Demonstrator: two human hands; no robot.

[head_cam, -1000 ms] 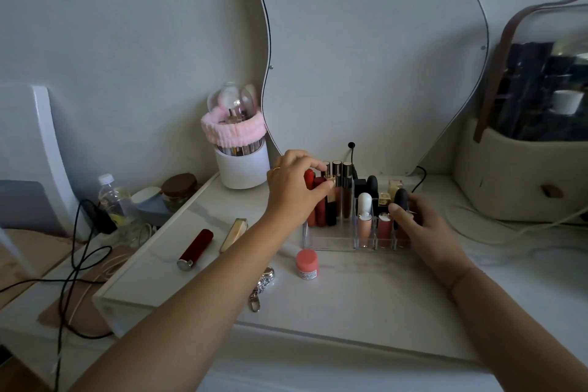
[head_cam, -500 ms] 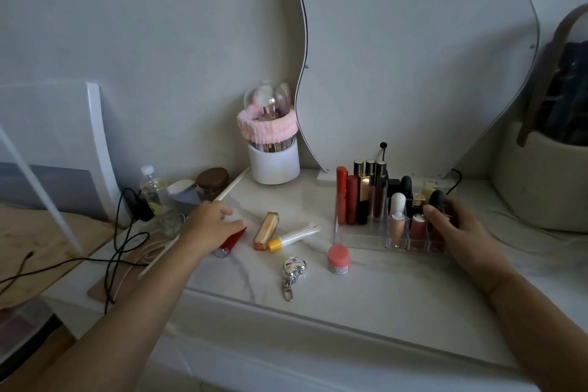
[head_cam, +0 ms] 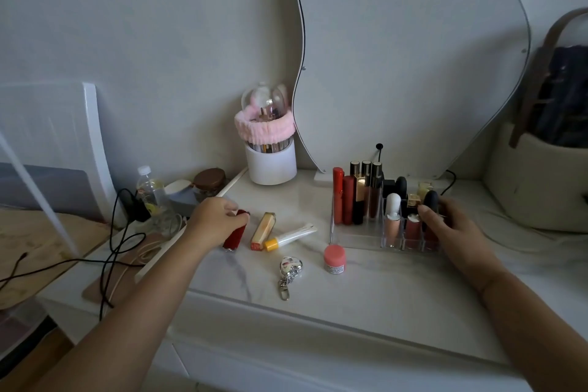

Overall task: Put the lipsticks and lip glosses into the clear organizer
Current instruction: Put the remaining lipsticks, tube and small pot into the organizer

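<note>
Two hands: left hand (head_cam: pixel 216 221) grips a glossy red lipstick (head_cam: pixel 235 234), right hand (head_cam: pixel 451 226) clasps the clear organizer (head_cam: pixel 356 232).

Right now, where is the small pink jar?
The small pink jar stands on the marble top just in front of the clear organizer's left end, right of the keychain.

- The clear organizer (head_cam: pixel 359 237) stands on the tabletop (head_cam: pixel 366 302), before the mirror (head_cam: pixel 413 51).
- Lipsticks and glosses (head_cam: pixel 358 197) stand upright in the organizer.
- A small jar (head_cam: pixel 334 259) sits just before the organizer's left corner.
- A keychain (head_cam: pixel 289 274) lies left of the jar.
- A tube (head_cam: pixel 291 236), a gloss (head_cam: pixel 263 231) and a lipstick (head_cam: pixel 236 232) lie left of the organizer, the lipstick farthest.
- A brush holder (head_cam: pixel 271 162) stands behind and left of the organizer.
</note>
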